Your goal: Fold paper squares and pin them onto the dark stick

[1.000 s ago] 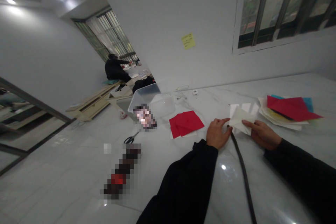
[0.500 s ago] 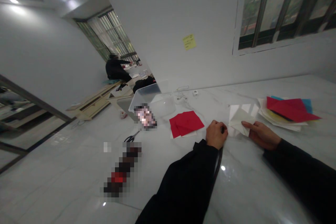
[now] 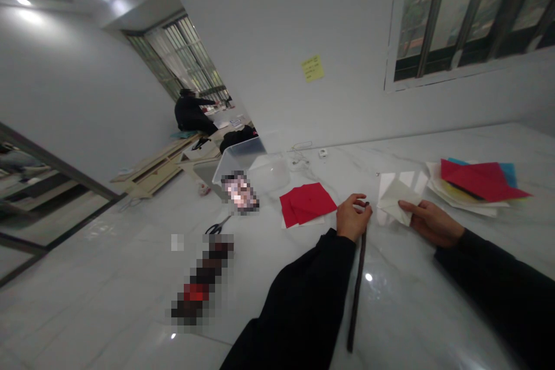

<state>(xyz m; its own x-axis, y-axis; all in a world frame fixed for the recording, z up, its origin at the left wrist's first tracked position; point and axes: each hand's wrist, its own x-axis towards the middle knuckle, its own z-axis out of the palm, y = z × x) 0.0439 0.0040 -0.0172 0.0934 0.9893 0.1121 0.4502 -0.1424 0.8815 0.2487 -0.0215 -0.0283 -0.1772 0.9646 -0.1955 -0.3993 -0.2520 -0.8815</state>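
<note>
My left hand (image 3: 352,218) is closed, pinching the top end of a long dark strip (image 3: 356,286) that runs down across the white marble table (image 3: 130,254) towards me. My right hand (image 3: 429,221) lies on a folded white paper (image 3: 394,198), its fingers pressing the paper's lower edge to the table. The strip's top end sits just left of the paper, apart from it.
A folded red paper (image 3: 307,203) lies left of my left hand. A stack of coloured sheets (image 3: 474,182) lies at the right. Scissors (image 3: 217,226) and a clear plastic box (image 3: 254,167) are further left. Another person (image 3: 191,113) sits far back.
My left hand has drawn the dark strip leftwards, away from the white paper, and swung its lower end towards my left arm. My right hand has stayed on the paper.
</note>
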